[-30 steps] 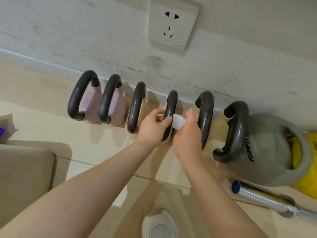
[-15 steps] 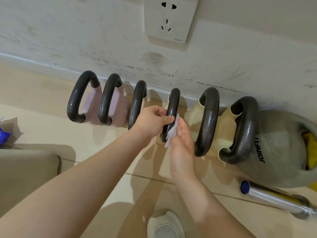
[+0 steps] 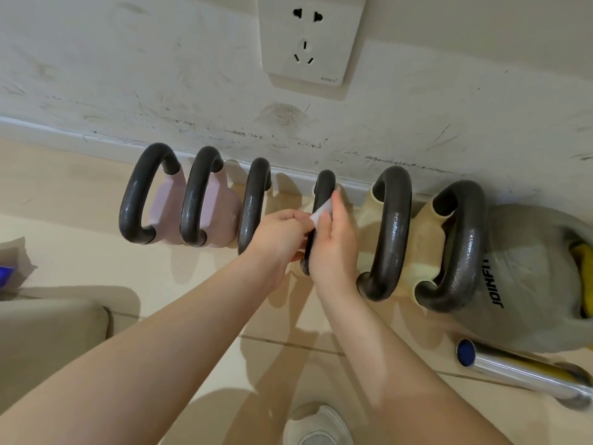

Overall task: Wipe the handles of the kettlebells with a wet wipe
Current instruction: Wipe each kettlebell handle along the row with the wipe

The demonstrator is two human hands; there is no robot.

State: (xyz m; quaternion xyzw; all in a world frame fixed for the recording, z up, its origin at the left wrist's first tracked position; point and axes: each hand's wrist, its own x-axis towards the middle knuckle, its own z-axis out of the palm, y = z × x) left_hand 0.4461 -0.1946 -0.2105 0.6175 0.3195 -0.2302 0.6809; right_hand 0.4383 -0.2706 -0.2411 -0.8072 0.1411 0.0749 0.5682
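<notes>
At the bottom middle of the frame you can see the toe of your white shoe (image 3: 316, 427) on the pale floor tiles (image 3: 80, 258). Your two bare arms reach up from the bottom corners and meet in the middle. Your left hand (image 3: 282, 234) is curled shut around the near part of the fourth handle (image 3: 322, 194), holding it in place. Your right hand (image 3: 335, 242) is right beside it, on the same handle. Its fingers are closed on the wet wipe (image 3: 321, 213), a small white piece pressed against the dark bar just above your left hand. This handle is one of six dark handles standing in a row in the middle of the frame. The two on the left belong to pink kettlebells (image 3: 221, 216). The two to the right of your hands belong to cream kettlebells (image 3: 423, 239). On the far right a big grey kettlebell (image 3: 526, 284) touches the last cream one, and it has letters printed on it. Something yellow (image 3: 582, 277) peeks out behind it at the right edge. A shiny metal bar (image 3: 519, 370) with a blue end lies on the floor at the lower right. Behind the row, at the top of the frame, is a scuffed white wall (image 3: 128, 75) with a white socket (image 3: 309, 43) at the top middle.
</notes>
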